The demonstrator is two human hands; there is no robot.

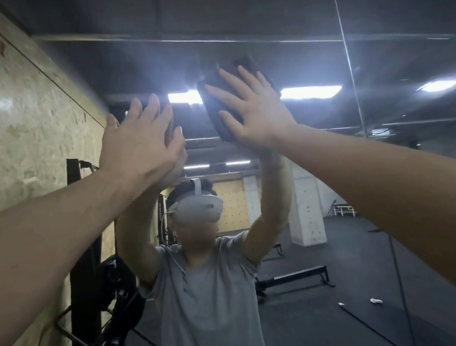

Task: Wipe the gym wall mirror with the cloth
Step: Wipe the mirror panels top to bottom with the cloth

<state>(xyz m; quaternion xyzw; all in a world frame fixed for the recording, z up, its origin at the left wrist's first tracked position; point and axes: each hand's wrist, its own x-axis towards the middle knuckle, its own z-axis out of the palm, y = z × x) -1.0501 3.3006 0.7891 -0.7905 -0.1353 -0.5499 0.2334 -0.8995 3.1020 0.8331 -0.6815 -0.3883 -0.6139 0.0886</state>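
The wall mirror (pixel 321 179) fills most of the view and reflects a person in a grey shirt with both arms raised. A dark folded cloth (pixel 214 104) lies flat against the glass, high up near the centre. My right hand (pixel 250 107) presses on it with straight, spread fingers. My left hand (pixel 141 143) is raised beside it to the left, fingers straight, its palm flat on or very close to the bare glass and holding nothing.
A chipboard wall (pixel 11 123) meets the mirror's left edge. A black exercise machine (pixel 97 287) stands at lower left by that wall. A vertical seam (pixel 350 73) between mirror panels runs at right. Reflected in the glass are a dark gym floor, low bars and a concrete pillar.
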